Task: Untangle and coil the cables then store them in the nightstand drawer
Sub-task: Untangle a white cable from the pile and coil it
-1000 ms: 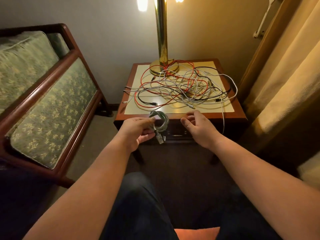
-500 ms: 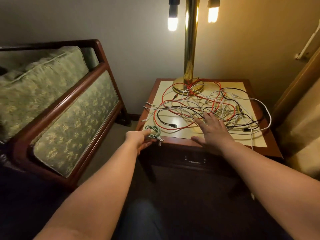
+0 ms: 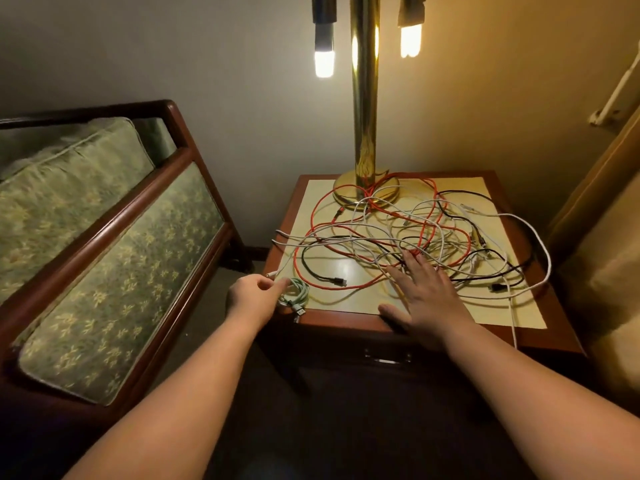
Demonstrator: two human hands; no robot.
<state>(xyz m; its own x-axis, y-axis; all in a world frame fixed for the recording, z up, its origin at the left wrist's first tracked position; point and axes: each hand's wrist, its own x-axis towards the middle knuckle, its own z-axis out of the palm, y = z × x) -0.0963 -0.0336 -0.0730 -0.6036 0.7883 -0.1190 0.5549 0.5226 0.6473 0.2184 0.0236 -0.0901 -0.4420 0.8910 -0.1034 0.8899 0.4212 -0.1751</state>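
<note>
I see left hand [image 3: 251,296] fingertips at the pale-green coil [image 3: 297,293] on the nightstand [image 3: 343,322] corner — pinch or touch, can't tell; right hand [image 3: 427,297] flat, fingers spread on the red-white-black tangle [image 3: 398,233].

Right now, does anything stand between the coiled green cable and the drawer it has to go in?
Only the drawer itself: its front looks shut beneath the nightstand top, where the coiled green cable lies at the front left corner by the left hand. Nothing else blocks it.
</note>
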